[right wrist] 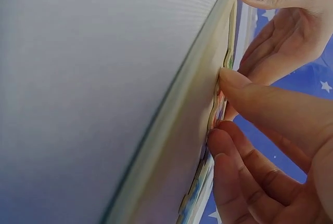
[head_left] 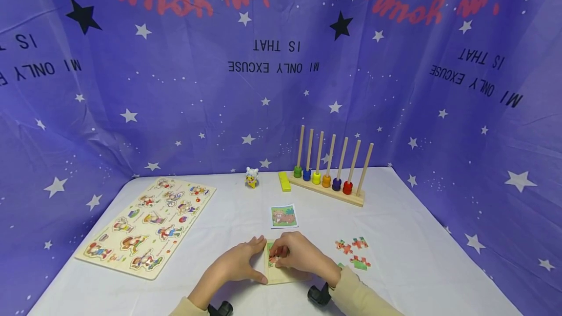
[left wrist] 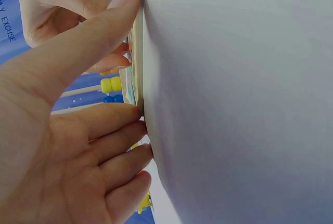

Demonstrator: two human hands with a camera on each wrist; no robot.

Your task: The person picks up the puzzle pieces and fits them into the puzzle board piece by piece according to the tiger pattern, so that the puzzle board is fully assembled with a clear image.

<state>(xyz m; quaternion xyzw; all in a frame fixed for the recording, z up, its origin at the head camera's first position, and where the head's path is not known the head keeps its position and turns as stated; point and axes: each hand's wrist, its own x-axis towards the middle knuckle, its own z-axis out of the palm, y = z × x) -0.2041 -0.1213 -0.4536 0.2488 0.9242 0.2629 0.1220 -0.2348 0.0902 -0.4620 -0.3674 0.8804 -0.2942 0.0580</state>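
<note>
A shallow wooden puzzle tray (head_left: 287, 277) lies on the table with some picture pieces in its left part. My left hand (head_left: 239, 261) rests against its left edge, thumb at the near corner and fairly straight fingers towards the far one. Over the tray, my right hand (head_left: 300, 255) pinches a reddish jigsaw piece (head_left: 273, 259) between thumb and fingers; in the right wrist view that piece (right wrist: 220, 104) sits at tray level, mostly covered by fingertips. Loose jigsaw pieces (head_left: 361, 262) lie to the right, one partly behind my right wrist. Beyond the tray is a small picture card (head_left: 284, 216) with an animal.
A large wooden peg puzzle board (head_left: 149, 226) lies at left. At the back stand a small white-and-yellow figurine (head_left: 251, 177), a yellow block (head_left: 284, 182) and a peg rack (head_left: 325, 191) with coloured beads. Purple star-printed cloth (head_left: 197, 87) walls the table's back and sides.
</note>
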